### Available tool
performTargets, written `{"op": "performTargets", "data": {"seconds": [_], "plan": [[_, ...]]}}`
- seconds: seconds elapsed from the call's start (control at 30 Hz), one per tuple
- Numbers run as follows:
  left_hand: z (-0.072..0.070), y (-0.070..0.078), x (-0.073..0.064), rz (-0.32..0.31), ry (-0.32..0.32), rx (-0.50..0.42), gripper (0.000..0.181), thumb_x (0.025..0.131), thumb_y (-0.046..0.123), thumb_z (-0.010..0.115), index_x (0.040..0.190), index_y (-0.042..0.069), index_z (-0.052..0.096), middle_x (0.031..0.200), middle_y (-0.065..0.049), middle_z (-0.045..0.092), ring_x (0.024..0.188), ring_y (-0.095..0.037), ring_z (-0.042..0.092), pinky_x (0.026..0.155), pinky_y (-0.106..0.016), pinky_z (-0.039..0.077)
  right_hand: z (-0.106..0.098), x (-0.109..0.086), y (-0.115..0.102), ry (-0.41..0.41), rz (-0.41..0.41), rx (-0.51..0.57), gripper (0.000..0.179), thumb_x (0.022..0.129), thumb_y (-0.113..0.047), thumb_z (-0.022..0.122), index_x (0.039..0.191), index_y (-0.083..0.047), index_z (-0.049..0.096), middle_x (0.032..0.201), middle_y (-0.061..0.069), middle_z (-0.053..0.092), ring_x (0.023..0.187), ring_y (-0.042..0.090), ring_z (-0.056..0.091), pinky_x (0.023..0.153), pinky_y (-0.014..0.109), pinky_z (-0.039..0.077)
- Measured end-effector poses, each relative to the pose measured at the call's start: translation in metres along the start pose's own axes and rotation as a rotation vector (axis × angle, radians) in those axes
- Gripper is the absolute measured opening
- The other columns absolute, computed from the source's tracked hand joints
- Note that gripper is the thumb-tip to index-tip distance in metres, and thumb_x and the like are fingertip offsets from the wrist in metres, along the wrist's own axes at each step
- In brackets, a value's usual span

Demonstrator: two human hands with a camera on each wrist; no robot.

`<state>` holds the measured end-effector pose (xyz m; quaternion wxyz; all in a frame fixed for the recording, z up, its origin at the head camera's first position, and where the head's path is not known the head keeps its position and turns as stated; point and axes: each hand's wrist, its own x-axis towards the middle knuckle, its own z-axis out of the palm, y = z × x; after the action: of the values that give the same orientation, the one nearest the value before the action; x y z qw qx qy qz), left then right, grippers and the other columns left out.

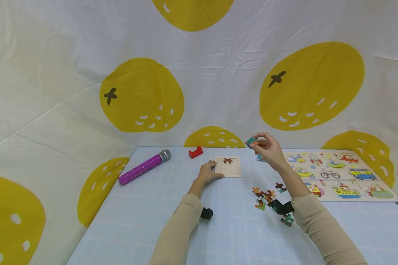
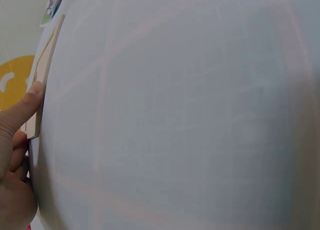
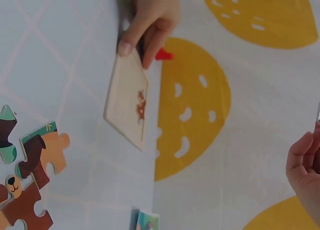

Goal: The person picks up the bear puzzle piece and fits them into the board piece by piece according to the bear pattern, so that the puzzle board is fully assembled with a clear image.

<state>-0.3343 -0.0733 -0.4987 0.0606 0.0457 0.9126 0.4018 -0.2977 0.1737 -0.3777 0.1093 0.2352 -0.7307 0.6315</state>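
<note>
A small square wooden puzzle tray point(image 1: 230, 171) lies flat on the table, with a brown jigsaw piece point(image 1: 227, 161) at its far edge. My left hand point(image 1: 206, 173) grips the tray at its left side, thumb along the near edge; the left wrist view shows the thumb point(image 2: 33, 98) against the pale wood. Raised to the right of the tray, my right hand point(image 1: 268, 150) pinches a teal and orange jigsaw piece point(image 1: 251, 141) between thumb and fingers. Only part of this hand appears in the right wrist view, and the held piece is barely visible there.
Several loose jigsaw pieces point(image 1: 269, 195) lie near my right forearm. A board of vehicle pictures point(image 1: 343, 176) is on the right, with a teal-edged card point(image 1: 260, 157) beside it. A purple microphone point(image 1: 142, 168) and red block point(image 1: 195, 152) sit left of the tray.
</note>
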Motion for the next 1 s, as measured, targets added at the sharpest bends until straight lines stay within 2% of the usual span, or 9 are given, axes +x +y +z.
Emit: {"op": "performTargets", "data": {"seconds": [0.17,0.37,0.63,0.73,0.8,1.0], "plan": [[0.0,0.0,0.0,-0.004,0.001,-0.004,0.076,0.075,0.03,0.08,0.138,0.003,0.047,0.148,-0.012,0.036,0.14,-0.027,0.027,0.112,-0.043,0.026,0.0,0.0,0.0,-0.011,-0.06,0.004,0.036,0.092,0.004,0.053,0.128,0.003,0.052,0.09,0.014,0.054,0.073,0.01,0.063,0.066,0.023,0.056],[0.0,0.0,-0.001,-0.012,0.003,0.004,0.076,0.075,0.03,0.08,0.138,0.004,0.047,0.148,-0.011,0.037,0.14,-0.027,0.027,0.112,-0.043,0.027,0.0,-0.001,-0.002,-0.047,-0.048,0.121,0.048,0.089,0.013,0.049,0.137,0.005,0.044,0.096,0.02,0.048,0.084,0.011,0.067,0.073,0.024,0.055],[-0.001,0.001,-0.002,-0.007,-0.005,0.004,0.076,0.075,0.029,0.08,0.138,0.003,0.047,0.148,-0.012,0.037,0.14,-0.028,0.027,0.112,-0.044,0.026,0.006,-0.002,0.003,-0.036,-0.025,0.137,0.054,0.086,0.018,0.05,0.138,0.012,0.037,0.096,0.022,0.047,0.086,0.01,0.065,0.076,0.026,0.055],[-0.001,0.002,-0.002,-0.004,-0.011,0.012,0.076,0.075,0.029,0.08,0.138,0.003,0.046,0.148,-0.013,0.036,0.14,-0.029,0.027,0.112,-0.044,0.026,0.014,-0.002,0.011,-0.049,0.013,0.13,0.051,0.087,0.016,0.049,0.137,0.013,0.036,0.097,0.027,0.047,0.084,0.01,0.065,0.076,0.03,0.055],[-0.001,0.002,-0.002,-0.003,-0.011,0.023,0.076,0.075,0.03,0.08,0.138,0.003,0.047,0.148,-0.013,0.036,0.14,-0.028,0.027,0.112,-0.043,0.026,0.023,-0.002,0.019,-0.081,0.069,0.099,0.049,0.089,0.014,0.048,0.137,0.013,0.037,0.099,0.03,0.048,0.081,0.011,0.066,0.076,0.033,0.056],[-0.003,0.004,0.0,0.038,-0.016,0.068,0.076,0.076,0.033,0.079,0.136,0.0,0.047,0.145,-0.014,0.041,0.138,-0.029,0.03,0.112,-0.043,0.027,0.061,-0.004,0.051,-0.257,0.269,-0.108,0.043,0.091,0.006,0.051,0.133,0.01,0.045,0.1,0.03,0.057,0.08,0.028,0.065,0.073,0.038,0.057]]}}
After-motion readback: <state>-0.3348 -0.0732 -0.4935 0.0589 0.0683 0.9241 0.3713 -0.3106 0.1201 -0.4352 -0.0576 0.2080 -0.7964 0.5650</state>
